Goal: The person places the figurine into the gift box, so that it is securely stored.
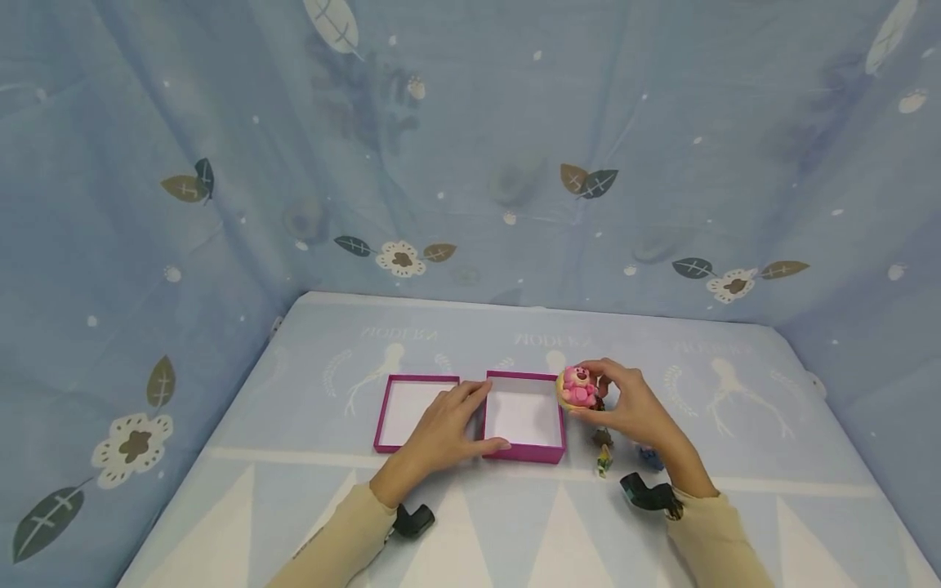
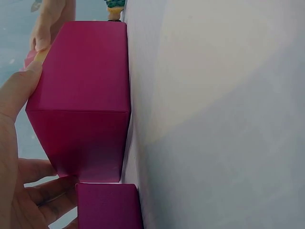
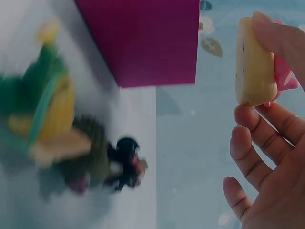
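Note:
My right hand [image 1: 628,408] pinches a pink bear figurine with a round yellow back [image 1: 578,388] between thumb and fingers. It is held up at the right rim of a magenta box [image 1: 524,452]. In the right wrist view the yellow back [image 3: 255,62] appears edge-on, the pink part mostly behind the fingers. The box stands upright with its white inside showing. My left hand [image 1: 450,425] holds the box at its left side, the thumb at the front rim and the fingers toward the back corner. In the left wrist view the thumb [image 2: 24,88] lies along the box's top edge.
A shallow magenta lid [image 1: 380,425] with a white inside lies left of the box. Right of it stand small figurines: one green and yellow [image 1: 604,461], a brownish one [image 1: 602,438], a dark one [image 3: 127,162] and a blue one [image 1: 650,457]. Patterned cloth [image 1: 470,122] hangs behind the table.

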Motion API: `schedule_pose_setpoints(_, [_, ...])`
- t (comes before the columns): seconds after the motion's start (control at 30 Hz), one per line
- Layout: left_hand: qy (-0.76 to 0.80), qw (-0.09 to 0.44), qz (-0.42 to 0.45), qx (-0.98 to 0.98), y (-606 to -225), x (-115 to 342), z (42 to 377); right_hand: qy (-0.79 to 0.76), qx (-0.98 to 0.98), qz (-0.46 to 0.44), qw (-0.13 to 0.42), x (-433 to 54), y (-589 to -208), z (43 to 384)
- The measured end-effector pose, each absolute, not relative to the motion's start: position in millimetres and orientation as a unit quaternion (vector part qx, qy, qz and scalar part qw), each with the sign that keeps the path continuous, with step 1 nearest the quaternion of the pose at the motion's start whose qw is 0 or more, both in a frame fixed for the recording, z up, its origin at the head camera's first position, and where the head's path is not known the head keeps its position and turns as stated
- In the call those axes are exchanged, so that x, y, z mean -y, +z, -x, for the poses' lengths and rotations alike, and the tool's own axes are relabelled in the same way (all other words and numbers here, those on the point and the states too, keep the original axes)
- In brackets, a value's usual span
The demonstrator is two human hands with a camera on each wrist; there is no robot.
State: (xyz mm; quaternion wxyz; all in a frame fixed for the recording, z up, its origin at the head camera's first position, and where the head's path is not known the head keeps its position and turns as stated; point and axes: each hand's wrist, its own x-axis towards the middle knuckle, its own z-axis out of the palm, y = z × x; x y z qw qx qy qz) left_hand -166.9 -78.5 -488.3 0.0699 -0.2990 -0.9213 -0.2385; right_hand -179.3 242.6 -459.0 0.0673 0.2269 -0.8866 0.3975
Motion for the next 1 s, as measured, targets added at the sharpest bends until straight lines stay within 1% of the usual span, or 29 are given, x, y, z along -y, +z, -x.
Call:
schedule_pose_setpoints(0.23, [-0.239,0.071,0.296,0.922,-488.2,79.5,168.4,0.396,0.890,-0.221,0.040,-220.6,-455.1,183.6])
schedule_pose_setpoints(0.5, [-0.229,0.062,0.299,0.924,-488.3,79.7,166.8,0.355,0.908,-0.217,0.047,-205.2,-465.7,184.4])
schedule_pose_setpoints(0.83, [-0.227,0.050,0.294,0.927,-488.7,78.5,166.9,0.338,0.908,-0.229,0.091,-196.5,-472.7,185.5])
schedule_pose_setpoints(1.0, [-0.225,0.052,0.294,0.927,-488.0,79.0,166.8,0.325,0.910,-0.232,0.108,-193.6,-476.4,187.0])
